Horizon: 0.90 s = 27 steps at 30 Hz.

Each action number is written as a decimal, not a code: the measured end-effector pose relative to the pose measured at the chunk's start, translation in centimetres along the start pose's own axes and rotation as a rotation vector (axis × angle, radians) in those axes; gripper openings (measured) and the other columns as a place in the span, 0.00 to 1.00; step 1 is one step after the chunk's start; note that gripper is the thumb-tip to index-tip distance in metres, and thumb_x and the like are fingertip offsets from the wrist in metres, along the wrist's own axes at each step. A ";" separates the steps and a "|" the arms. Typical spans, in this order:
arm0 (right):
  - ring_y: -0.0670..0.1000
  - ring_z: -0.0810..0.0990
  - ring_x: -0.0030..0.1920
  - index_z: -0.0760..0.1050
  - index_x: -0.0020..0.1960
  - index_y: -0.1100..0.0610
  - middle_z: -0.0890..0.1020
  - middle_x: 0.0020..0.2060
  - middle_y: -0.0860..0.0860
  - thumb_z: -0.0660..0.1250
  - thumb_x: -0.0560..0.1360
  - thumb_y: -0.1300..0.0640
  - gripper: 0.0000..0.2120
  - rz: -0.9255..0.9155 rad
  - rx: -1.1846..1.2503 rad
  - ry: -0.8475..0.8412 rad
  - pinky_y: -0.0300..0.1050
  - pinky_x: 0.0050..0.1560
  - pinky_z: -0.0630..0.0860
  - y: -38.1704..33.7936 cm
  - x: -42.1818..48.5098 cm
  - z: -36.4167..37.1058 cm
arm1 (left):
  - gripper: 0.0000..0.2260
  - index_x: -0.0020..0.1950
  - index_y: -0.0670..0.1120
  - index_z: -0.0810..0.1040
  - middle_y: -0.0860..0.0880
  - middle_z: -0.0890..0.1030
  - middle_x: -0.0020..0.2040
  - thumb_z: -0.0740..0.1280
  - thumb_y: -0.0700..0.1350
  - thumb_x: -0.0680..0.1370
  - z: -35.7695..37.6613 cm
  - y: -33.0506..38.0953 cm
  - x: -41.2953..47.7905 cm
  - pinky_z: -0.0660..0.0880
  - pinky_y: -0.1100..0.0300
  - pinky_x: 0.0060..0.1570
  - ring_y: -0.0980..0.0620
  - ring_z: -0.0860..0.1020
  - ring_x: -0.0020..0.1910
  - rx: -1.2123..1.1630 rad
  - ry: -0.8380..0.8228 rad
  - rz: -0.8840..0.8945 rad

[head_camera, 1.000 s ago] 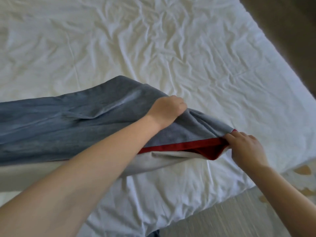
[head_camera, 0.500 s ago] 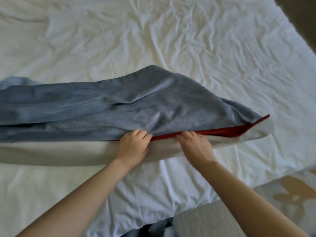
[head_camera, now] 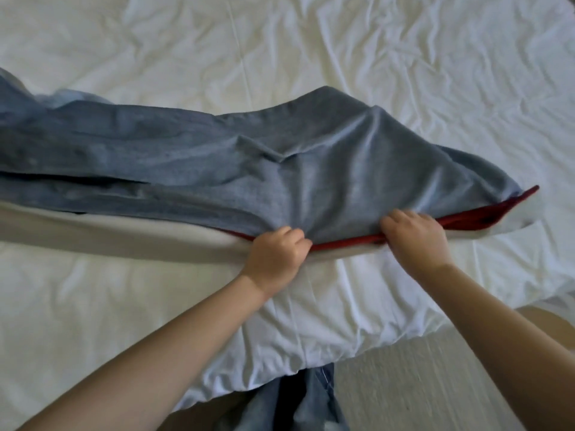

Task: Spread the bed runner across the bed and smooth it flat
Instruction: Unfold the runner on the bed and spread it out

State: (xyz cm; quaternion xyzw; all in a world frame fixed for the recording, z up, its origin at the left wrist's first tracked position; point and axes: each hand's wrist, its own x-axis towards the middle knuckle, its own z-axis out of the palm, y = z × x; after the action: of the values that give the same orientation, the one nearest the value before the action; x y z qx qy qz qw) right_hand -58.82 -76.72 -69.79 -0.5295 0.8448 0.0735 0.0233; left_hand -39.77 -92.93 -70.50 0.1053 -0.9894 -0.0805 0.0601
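The bed runner (head_camera: 217, 163) is a long blue-grey cloth with a red trim and a pale underside. It lies bunched and folded across the white bed (head_camera: 404, 73), running from the left edge to the right. My left hand (head_camera: 277, 253) grips its near edge at the red trim with curled fingers. About a hand's width to the right, my right hand (head_camera: 415, 237) holds the same edge, fingers bent over the blue cloth. The runner's right end (head_camera: 497, 209) is folded back, showing red and pale layers.
The wrinkled white sheet covers the whole bed; its near edge (head_camera: 311, 365) hangs down in front of me. Pale floor (head_camera: 404, 384) shows at the lower right, and my blue trousers (head_camera: 298, 402) stand against the bed's edge.
Both hands moved from the runner's top and right tip to its near edge, side by side. In the last half second they have spread a little apart along the red trim.
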 end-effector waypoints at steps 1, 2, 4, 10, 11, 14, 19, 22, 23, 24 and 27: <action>0.57 0.77 0.29 0.76 0.33 0.59 0.77 0.29 0.55 0.78 0.56 0.67 0.12 -0.038 0.005 -0.001 0.45 0.29 0.72 -0.2 -1.3 0.0 | 0.06 0.33 0.47 0.80 0.49 0.75 0.30 0.75 0.39 0.64 -0.2 0.4 -1.0 0.69 0.58 0.20 0.48 0.76 0.29 -0.006 -0.005 0.009; 0.56 0.78 0.29 0.76 0.34 0.58 0.78 0.30 0.54 0.78 0.56 0.66 0.13 -0.068 0.022 -0.018 0.45 0.28 0.73 -0.4 -2.7 0.0 | 0.07 0.32 0.47 0.79 0.50 0.75 0.29 0.76 0.39 0.63 -0.3 1.0 -2.0 0.68 0.59 0.19 0.49 0.75 0.28 -0.004 -0.020 0.029; 0.55 0.78 0.29 0.78 0.34 0.57 0.78 0.30 0.52 0.81 0.53 0.65 0.15 -0.105 0.076 -0.089 0.43 0.27 0.73 -1.1 -5.5 -0.1 | 0.09 0.31 0.48 0.79 0.51 0.74 0.29 0.77 0.38 0.59 -0.3 2.1 -4.0 0.67 0.60 0.19 0.51 0.74 0.27 -0.007 -0.078 0.084; 0.48 0.80 0.30 0.81 0.38 0.51 0.81 0.32 0.46 0.83 0.46 0.62 0.22 -0.148 0.217 -0.260 0.40 0.28 0.77 -4.1 -11.4 1.0 | 0.10 0.24 0.50 0.74 0.53 0.72 0.24 0.68 0.37 0.50 -0.5 4.5 -8.4 0.64 0.66 0.16 0.55 0.71 0.22 -0.045 -0.311 0.160; 0.48 0.81 0.32 0.82 0.39 0.51 0.81 0.33 0.46 0.82 0.48 0.62 0.22 -0.133 0.226 -0.277 0.40 0.30 0.78 -4.4 -11.9 1.3 | 0.09 0.23 0.50 0.73 0.54 0.72 0.24 0.68 0.37 0.49 -0.4 4.8 -8.7 0.63 0.67 0.16 0.56 0.71 0.22 -0.040 -0.325 0.161; 0.48 0.81 0.40 0.81 0.47 0.49 0.81 0.40 0.45 0.76 0.59 0.63 0.18 -0.070 0.227 -0.356 0.42 0.40 0.79 -4.5 -12.0 1.6 | 0.13 0.24 0.50 0.74 0.54 0.73 0.25 0.73 0.37 0.47 -0.4 5.1 -8.8 0.65 0.67 0.17 0.55 0.72 0.23 -0.044 -0.347 0.133; 0.47 0.80 0.44 0.79 0.50 0.47 0.81 0.43 0.43 0.72 0.64 0.62 0.17 -0.043 0.226 -0.379 0.41 0.44 0.77 -4.0 -11.0 0.4 | 0.14 0.27 0.49 0.76 0.53 0.74 0.27 0.77 0.37 0.49 -0.8 4.5 -8.8 0.67 0.66 0.19 0.54 0.74 0.25 -0.125 -0.392 0.052; 0.46 0.77 0.55 0.75 0.57 0.45 0.79 0.52 0.41 0.61 0.71 0.63 0.19 -0.076 0.260 -0.498 0.40 0.54 0.72 -4.0 -11.1 0.5 | 0.14 0.24 0.50 0.75 0.53 0.74 0.25 0.79 0.43 0.49 -1.0 4.8 -9.1 0.66 0.67 0.18 0.55 0.73 0.24 -0.115 -0.509 0.093; 0.46 0.76 0.55 0.76 0.57 0.45 0.79 0.53 0.42 0.60 0.71 0.61 0.19 -0.088 0.265 -0.511 0.40 0.56 0.72 -3.9 -10.9 0.4 | 0.13 0.24 0.50 0.75 0.54 0.74 0.26 0.79 0.46 0.52 -1.1 4.7 -9.0 0.67 0.67 0.18 0.55 0.74 0.24 -0.114 -0.514 0.111; 0.47 0.76 0.55 0.76 0.57 0.45 0.79 0.52 0.42 0.60 0.70 0.59 0.18 -0.098 0.256 -0.511 0.41 0.56 0.71 -3.7 -10.4 0.1 | 0.12 0.25 0.50 0.75 0.54 0.75 0.26 0.78 0.49 0.55 -1.4 4.6 -8.7 0.68 0.67 0.18 0.55 0.74 0.25 -0.109 -0.500 0.123; 0.49 0.78 0.50 0.78 0.52 0.47 0.80 0.46 0.44 0.62 0.70 0.54 0.12 -0.058 0.235 -0.419 0.44 0.50 0.73 -2.3 -8.1 -2.0 | 0.12 0.27 0.49 0.77 0.54 0.75 0.28 0.77 0.52 0.61 -2.5 3.6 -6.5 0.68 0.67 0.20 0.54 0.75 0.27 -0.097 -0.390 0.105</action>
State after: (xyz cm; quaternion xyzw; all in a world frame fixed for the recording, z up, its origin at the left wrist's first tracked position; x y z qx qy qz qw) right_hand -53.15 -70.78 -67.07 -0.5203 0.8088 0.0820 0.2615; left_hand -33.78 -88.38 -68.06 0.0330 -0.9813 -0.1437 -0.1234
